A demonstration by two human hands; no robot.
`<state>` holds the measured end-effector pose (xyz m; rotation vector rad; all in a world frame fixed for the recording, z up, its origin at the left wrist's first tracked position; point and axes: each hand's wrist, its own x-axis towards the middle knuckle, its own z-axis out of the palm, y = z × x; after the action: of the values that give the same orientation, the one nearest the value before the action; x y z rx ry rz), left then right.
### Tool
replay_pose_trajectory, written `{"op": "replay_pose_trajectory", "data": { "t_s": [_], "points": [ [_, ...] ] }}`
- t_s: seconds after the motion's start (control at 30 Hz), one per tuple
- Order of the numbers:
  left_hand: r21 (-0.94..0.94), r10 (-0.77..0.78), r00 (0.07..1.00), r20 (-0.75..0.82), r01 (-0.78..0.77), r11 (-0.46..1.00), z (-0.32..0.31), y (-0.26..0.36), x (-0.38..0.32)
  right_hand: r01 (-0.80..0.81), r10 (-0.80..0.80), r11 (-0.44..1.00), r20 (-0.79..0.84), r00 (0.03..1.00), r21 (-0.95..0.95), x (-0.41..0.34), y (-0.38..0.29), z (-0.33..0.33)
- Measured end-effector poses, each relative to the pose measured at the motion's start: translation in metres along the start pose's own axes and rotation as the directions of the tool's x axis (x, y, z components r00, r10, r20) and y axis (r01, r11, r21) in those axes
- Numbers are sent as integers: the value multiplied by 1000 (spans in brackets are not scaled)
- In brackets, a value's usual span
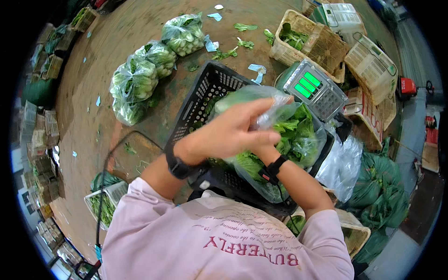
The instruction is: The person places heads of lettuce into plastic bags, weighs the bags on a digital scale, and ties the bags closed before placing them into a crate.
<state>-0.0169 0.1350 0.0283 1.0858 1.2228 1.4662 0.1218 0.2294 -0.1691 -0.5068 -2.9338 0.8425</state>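
A clear plastic bag (316,140) full of leafy greens bulges out of a black plastic crate (189,105). My left hand (231,131), slightly blurred and with a black band on its wrist, reaches over the bag. Gathered plastic lies between its thumb and forefinger and across the forefinger. Below it, my right hand (262,151) comes in from the right against the greens; its fingers are hidden behind my left hand. A black strap with a small device and a cable sits on my right wrist. Paler vegetable stems show through plastic under my left hand.
A digital scale display (311,87) with lit green panels stands beyond the crate. Several tied bags of greens (136,78) stand on the floor at left. Dirty plastic crates (290,52), loose plastic film (344,164) and green sacks (379,178) crowd the right. Leaf scraps litter the floor.
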Motion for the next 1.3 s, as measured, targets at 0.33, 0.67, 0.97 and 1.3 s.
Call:
{"op": "replay_pose_trajectory", "data": {
  "t_s": [0.33,0.67,0.97,1.3],
  "points": [
    [-591,-475,866,156,467,658,50,25,1,-344,96,814,475,874,468,70,43,-5],
    [-716,-232,966,119,245,653,-7,24,-2,-131,130,991,-184,974,6,11,88,-100],
    [-497,-332,930,159,366,787,-13,27,-8,124,-94,747,80,992,-653,-86,98,-148],
    [-449,-305,943,133,332,830,-14,29,-11,-117,771,636,-635,50,763,-170,147,-173]
  ]
}}
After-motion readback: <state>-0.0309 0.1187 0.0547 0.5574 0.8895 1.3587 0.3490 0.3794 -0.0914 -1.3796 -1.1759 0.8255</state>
